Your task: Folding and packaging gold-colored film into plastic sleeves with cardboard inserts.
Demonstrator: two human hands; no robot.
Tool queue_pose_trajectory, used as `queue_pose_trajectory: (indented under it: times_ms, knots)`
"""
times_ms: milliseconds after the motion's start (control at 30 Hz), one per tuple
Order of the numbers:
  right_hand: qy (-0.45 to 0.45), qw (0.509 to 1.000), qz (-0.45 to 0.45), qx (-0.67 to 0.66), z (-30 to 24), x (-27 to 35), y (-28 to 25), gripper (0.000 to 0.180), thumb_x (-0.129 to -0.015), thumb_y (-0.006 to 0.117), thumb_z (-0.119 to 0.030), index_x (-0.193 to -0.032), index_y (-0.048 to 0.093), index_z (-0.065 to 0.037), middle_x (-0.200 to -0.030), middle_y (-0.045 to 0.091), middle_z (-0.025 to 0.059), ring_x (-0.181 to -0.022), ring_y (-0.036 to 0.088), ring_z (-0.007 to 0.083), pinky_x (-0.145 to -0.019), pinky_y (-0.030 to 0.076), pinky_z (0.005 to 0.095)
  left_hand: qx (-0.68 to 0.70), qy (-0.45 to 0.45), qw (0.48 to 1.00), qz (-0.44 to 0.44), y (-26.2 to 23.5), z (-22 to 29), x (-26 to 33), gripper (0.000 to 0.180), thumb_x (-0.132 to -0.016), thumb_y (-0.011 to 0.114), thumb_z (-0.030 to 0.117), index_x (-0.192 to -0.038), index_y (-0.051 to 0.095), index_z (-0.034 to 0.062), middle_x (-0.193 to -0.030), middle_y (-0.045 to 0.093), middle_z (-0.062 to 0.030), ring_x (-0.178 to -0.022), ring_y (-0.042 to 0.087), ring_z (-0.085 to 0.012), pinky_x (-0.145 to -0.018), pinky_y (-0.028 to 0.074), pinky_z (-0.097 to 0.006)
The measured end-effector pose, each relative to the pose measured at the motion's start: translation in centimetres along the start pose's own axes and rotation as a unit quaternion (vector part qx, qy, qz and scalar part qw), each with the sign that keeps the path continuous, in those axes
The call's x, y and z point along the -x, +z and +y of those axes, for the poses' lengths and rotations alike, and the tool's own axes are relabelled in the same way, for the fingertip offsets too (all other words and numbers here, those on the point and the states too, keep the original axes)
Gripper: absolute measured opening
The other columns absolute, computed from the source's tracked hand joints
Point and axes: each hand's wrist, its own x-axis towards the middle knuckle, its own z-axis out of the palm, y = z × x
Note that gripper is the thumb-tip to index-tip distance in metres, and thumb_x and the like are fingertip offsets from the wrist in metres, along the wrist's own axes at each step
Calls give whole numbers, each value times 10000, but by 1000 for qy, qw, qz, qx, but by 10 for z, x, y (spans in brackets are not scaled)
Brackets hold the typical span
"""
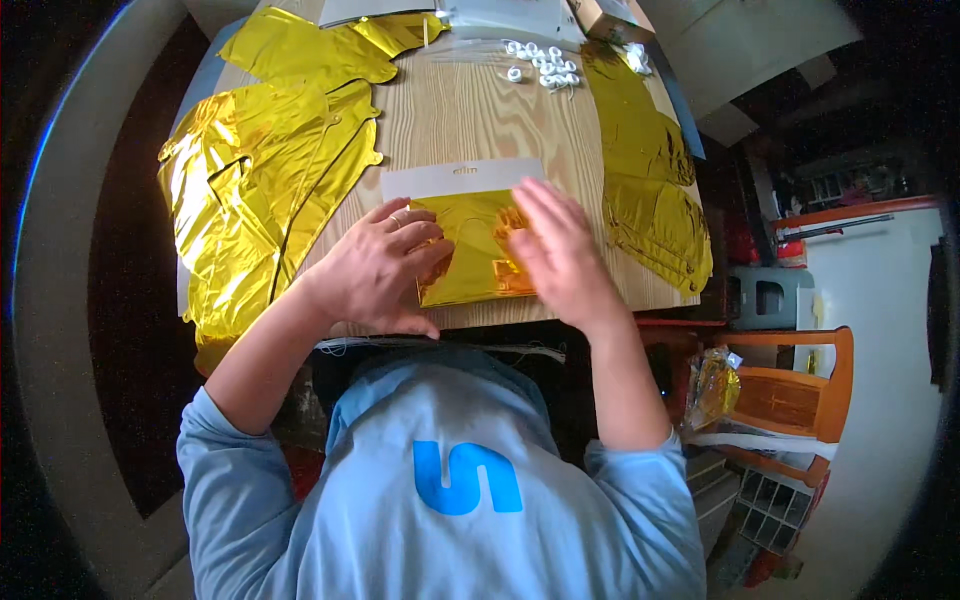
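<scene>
A folded piece of shiny gold foil (470, 245) lies on the table in front of me, close to its near edge. Along its far side shows a white card header (420, 183) with a hang hole. My left hand (372, 262) rests at the foil's left side, fingers spread and bent over its edge, thumb stretched out below. At the right side is my right hand (565, 260), a little blurred, with its fingers stretched out and apart over the foil's edge. Whether its fingertips press on the foil, I cannot tell.
Flat gold foil balloons (260, 180) pile up on the left of the wooden table (460, 115), with more gold foil (650, 160) along its right. Small white ribbon rolls (555, 66) sit at the back near a cardboard box (610, 18). A wooden chair (835, 385) stands at right.
</scene>
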Motion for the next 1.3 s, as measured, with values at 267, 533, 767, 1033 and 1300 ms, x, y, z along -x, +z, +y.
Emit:
queue_pose_trajectory:
  times_ms: [267,533,767,1033,1300]
  knots:
    - [-36,985,-88,143,21,-3,46,699,-1008,509,-432,-1522,357,17,-1597,341,204,-1499,266,372,-1223,128,569,-79,-176,979,69,45,30,-4,929,-919,518,670,-1482,387,-57,-1542,369,-283,-1461,305,-458,-1196,215,-562]
    - [-31,984,-90,149,36,-24,51,704,-1010,498,-455,-1527,360,2,-1625,287,203,-1510,234,382,-1222,129,568,-103,-243,964,30,53,16,-8,966,-902,500,704,-1520,360,-26,-1588,300,-284,-1498,243,-443,-1213,176,-553]
    - [-56,972,-95,208,37,-48,41,714,-982,526,-512,-1527,399,-69,-1584,358,183,-1365,401,365,-1088,315,521,-79,-268,960,8,42,10,-15,979,-892,478,736,-1537,350,10,-1599,265,-292,-1504,219,-450,-1218,160,-557]
    - [-52,967,-138,206,32,-58,25,657,-994,539,-470,-1516,431,-86,-1534,412,212,-1303,465,364,-1054,384,510,-53,-276,959,-18,37,11,-19,994,-898,440,748,-1527,348,-15,-1580,239,-355,-1496,202,-494,-1211,150,-588]
    - [115,984,97,-97,140,-313,-14,303,-924,703,-317,-975,684,-19,-885,720,140,-894,698,242,-789,541,380,-35,-284,957,-51,31,14,-24,1006,-882,455,762,-1510,377,-19,-1568,245,-374,-1490,202,-514,-1211,143,-593]
